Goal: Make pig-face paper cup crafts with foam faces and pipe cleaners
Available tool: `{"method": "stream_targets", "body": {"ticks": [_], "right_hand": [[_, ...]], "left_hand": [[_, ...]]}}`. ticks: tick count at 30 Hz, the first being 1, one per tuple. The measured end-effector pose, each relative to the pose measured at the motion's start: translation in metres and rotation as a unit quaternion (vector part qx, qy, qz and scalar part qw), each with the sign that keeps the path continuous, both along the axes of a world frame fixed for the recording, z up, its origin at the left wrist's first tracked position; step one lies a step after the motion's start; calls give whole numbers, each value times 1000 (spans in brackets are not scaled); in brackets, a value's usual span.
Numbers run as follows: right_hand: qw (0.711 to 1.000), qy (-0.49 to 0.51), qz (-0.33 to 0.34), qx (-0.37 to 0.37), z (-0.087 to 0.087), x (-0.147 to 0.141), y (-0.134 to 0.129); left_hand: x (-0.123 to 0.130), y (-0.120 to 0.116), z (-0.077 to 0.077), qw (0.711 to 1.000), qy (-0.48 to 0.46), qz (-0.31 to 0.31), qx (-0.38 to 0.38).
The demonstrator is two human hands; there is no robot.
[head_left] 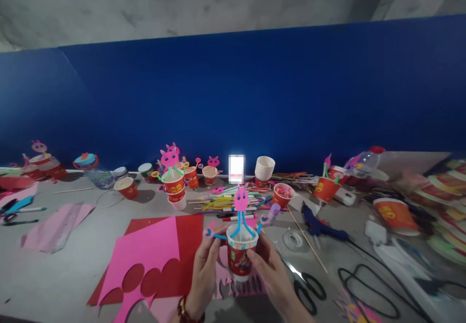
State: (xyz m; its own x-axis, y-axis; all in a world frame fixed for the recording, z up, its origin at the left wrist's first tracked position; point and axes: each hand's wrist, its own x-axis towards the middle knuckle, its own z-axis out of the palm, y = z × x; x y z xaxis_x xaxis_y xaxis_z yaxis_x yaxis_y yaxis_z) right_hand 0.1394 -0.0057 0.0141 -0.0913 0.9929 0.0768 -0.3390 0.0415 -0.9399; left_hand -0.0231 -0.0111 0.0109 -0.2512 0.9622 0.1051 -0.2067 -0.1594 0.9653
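Observation:
Between my hands is a red paper cup (240,260) with a white rim, tilted slightly so its top opening shows. From its mouth rises a pink paper animal head (241,199) with ears and dark eyes, on blue pipe-cleaner stems (239,223). Blue arms bend over the rim to pink round paws with hearts. My left hand (206,272), with a beaded bracelet on the wrist, is closed around the cup's left side. My right hand (271,269) grips the other side, its thumb pressed on the front. The fingertips behind the cup are hidden.
Pink and red paper sheets (145,245) lie left of my hands. Black scissors (306,282), clear tape (292,239) and a blue glue gun (320,226) with its cord lie right. Pipe cleaners (218,201) and finished cup figures (174,182) stand behind, before a blue panel.

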Motion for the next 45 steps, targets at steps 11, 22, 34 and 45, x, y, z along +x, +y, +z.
{"method": "stream_targets", "body": {"ticks": [11, 22, 34, 45], "right_hand": [[1000, 4, -2, 13, -8, 0, 2], [999, -26, 13, 32, -5, 0, 1], [996, -78, 6, 47, -11, -1, 2], [993, -96, -22, 63, -22, 0, 4]], "left_hand": [[-10, 8, -31, 996, 7, 61, -64], [-7, 10, -12, 998, -2, 48, -34], [-11, 6, -20, 996, 49, 72, -30], [-2, 8, -26, 994, 73, 64, -56]]}}
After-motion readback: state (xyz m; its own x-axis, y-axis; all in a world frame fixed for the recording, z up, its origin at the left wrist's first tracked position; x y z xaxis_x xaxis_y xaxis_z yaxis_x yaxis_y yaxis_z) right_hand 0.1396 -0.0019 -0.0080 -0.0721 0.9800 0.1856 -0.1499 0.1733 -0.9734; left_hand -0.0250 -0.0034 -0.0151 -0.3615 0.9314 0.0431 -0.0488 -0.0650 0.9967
